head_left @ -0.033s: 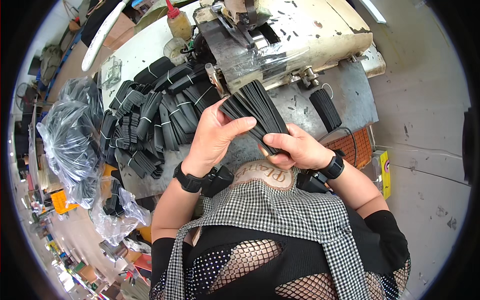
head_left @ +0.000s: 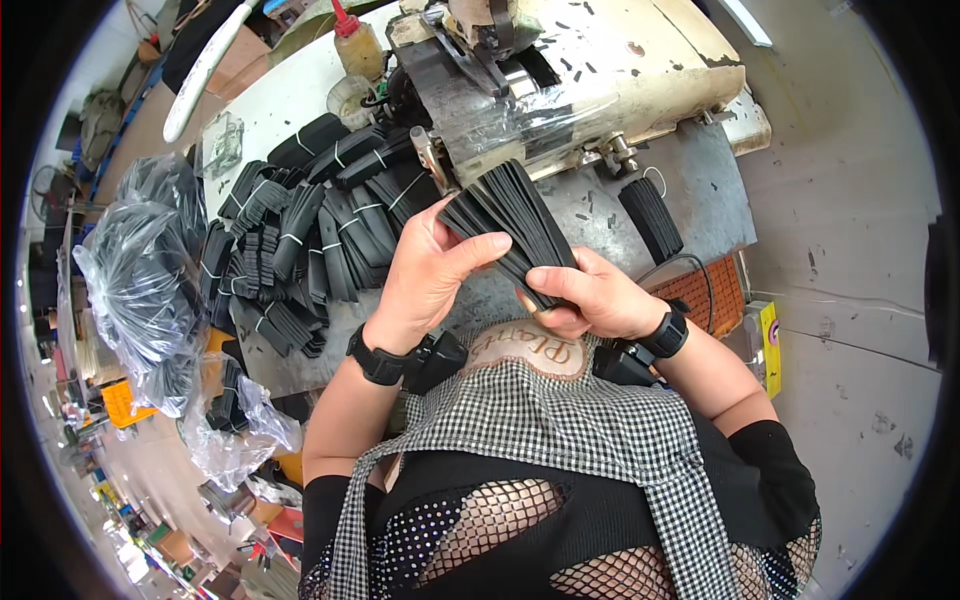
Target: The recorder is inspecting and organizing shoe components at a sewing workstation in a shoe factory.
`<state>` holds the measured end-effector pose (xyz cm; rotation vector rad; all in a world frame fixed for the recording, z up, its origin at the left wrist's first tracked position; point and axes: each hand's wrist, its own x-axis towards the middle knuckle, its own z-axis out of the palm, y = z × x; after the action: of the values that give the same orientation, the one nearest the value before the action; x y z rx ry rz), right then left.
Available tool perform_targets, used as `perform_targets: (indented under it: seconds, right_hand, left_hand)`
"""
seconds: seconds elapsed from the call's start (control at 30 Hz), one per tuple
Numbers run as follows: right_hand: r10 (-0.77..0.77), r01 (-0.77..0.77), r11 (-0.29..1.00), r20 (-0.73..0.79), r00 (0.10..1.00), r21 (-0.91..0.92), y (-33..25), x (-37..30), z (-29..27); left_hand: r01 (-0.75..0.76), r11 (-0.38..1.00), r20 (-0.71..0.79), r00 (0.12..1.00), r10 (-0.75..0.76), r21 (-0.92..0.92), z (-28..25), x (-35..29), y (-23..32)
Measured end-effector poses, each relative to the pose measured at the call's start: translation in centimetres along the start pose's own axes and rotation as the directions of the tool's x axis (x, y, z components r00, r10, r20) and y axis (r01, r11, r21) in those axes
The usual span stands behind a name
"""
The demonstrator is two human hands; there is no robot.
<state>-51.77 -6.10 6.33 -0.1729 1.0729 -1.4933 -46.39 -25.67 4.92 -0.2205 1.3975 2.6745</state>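
Both hands are full over here: the left hand has its thumb pressed on a fanned stack of black strips, and the right hand pinches the near end. It's all held up in front of the machine, with tied bundles piled left and a lone bundle over right. Looks like fanning or evening out to me; next move kinda needs both thumbs firm so nothing slips.
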Motion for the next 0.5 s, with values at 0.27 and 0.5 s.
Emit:
perform_targets:
  seconds: [0.27, 0.5]
  right_hand:
    - [-0.008, 0.008, 1.0, 0.026, 1.0, -0.019, 0.11, 0.07, -0.18]
    - [-0.004, 0.005, 1.0, 0.027, 1.0, -0.029, 0.26, 0.07, -0.34]
  left_hand:
    - [-0.012, 1.0, -0.011, 1.0, 0.012, 0.012, -0.04, -0.16, -0.16]
    - [-0.02, 1.0, -0.001, 1.0, 0.02, 0.015, -0.48, 0.05, -0.52]
